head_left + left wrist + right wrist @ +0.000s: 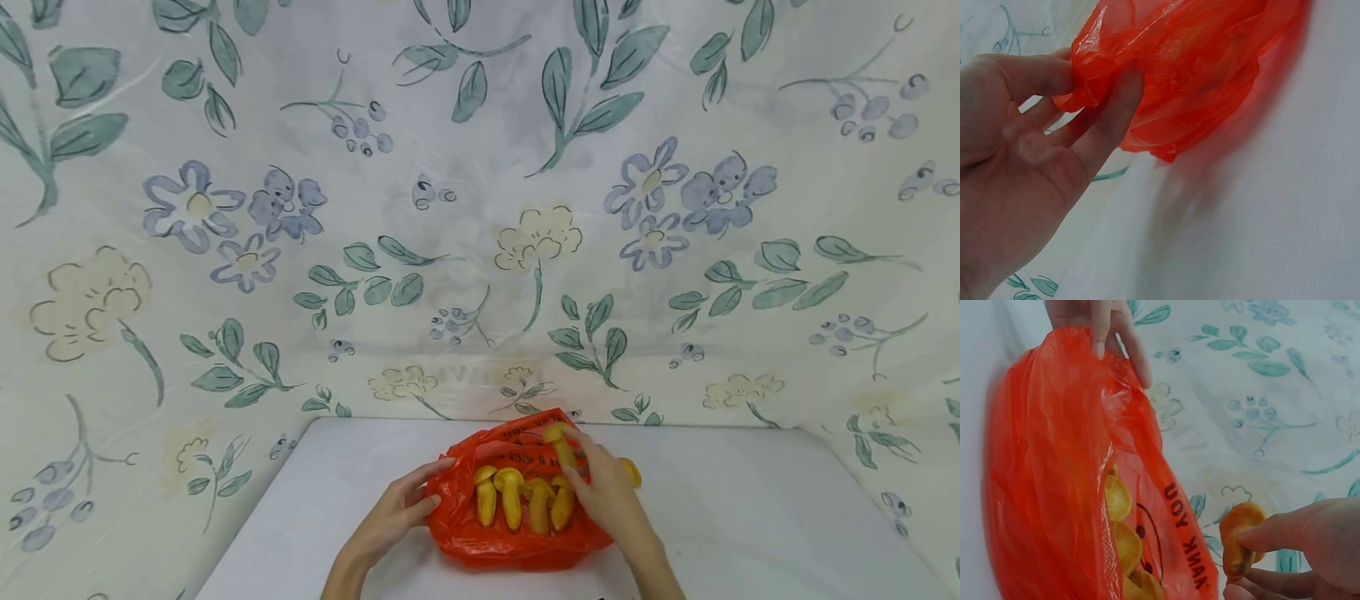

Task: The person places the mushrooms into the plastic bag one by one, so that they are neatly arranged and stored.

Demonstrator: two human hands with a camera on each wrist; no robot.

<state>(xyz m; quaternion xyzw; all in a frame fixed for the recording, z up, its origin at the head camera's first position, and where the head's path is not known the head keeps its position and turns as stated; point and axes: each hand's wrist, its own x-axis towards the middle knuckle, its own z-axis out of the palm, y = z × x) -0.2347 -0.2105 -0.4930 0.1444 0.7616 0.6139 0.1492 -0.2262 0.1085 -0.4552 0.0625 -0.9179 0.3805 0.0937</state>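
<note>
A red plastic bag (pixel 517 546) with dark printing lies with its mouth spread apart. Inside, several yellow mushrooms (pixel 512 500) stand side by side in a row. My left hand (pixel 397 507) grips the bag's left side, thumb and fingers around a fold of the thin plastic (pixel 1094 81). Above the right part of the opening, my right hand (pixel 611 492) pinches one yellow mushroom (pixel 1239 534) between thumb and fingers. Another yellow piece (pixel 632 472) shows just beyond the right hand, partly hidden by it.
The bag lies on a white table (pixel 750 517), near its front. Behind and at both sides hangs a pale sheet (pixel 465 250) printed with leaves and flowers.
</note>
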